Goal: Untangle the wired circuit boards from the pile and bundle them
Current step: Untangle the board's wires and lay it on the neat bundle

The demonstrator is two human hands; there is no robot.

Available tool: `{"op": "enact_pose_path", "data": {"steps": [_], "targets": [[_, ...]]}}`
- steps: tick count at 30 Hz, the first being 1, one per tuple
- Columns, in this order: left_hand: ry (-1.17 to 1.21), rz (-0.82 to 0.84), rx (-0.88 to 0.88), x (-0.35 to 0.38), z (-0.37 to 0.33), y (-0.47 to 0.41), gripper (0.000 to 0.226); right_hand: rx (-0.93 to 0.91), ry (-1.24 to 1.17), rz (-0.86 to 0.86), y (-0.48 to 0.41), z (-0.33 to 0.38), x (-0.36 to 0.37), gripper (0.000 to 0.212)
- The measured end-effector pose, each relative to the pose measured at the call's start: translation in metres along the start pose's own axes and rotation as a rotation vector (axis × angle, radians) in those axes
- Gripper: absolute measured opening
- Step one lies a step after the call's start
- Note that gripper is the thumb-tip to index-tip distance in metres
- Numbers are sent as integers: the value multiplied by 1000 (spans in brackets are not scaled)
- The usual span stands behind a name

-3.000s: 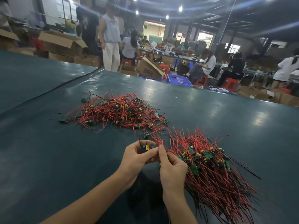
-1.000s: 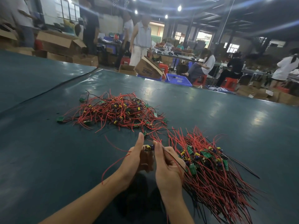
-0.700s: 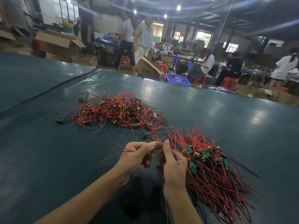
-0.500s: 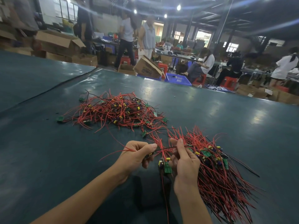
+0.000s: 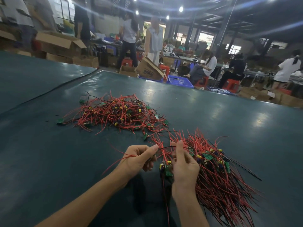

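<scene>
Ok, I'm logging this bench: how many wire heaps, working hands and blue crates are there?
Wire heaps: 2 (tangled pile, straightened bundle)
Working hands: 2 (left hand pinching red wires, right hand holding wired board)
Blue crate: 1
Total: 5

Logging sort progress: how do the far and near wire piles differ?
The far pile is tangled, wires crossing every way; the near pile has wires lying roughly parallel. The far pile lies untouched beyond the left hand; the near pile sits beside the right hand. Both hold red-wired green boards.
</scene>
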State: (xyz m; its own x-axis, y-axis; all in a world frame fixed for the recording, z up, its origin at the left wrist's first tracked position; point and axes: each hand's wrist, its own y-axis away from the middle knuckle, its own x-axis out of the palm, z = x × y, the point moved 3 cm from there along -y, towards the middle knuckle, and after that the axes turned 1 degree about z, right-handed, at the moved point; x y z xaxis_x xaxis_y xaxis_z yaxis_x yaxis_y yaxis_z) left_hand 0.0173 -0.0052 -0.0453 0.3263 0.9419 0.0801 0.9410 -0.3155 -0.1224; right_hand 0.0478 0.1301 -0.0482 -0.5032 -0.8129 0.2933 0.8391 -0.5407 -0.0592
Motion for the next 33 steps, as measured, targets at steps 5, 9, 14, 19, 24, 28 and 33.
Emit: {"op": "enact_pose_path", "data": {"steps": [5,9,14,19,24,28,33], "targets": [[-29,17,71,1,-2,-1,39,-154,233,209,18,-9,20,37],[-34,29,45,-2,-1,-1,38,-84,175,112,10,-5,13,33],[-24,38,30,-3,-8,-1,34,52,-33,-156,-15,10,-23,32],[14,-57,27,-10,-8,-1,39,-12,-17,-208,-13,11,-25,30],[44,-137,0,-13,-6,-4,42,72,61,14,-9,5,-11,34],[-31,-39,7,-2,-2,-1,47,8,183,222,5,-3,11,30],[-28,-9,-109,3,3,0,59,-82,174,160,7,-2,9,24]]}}
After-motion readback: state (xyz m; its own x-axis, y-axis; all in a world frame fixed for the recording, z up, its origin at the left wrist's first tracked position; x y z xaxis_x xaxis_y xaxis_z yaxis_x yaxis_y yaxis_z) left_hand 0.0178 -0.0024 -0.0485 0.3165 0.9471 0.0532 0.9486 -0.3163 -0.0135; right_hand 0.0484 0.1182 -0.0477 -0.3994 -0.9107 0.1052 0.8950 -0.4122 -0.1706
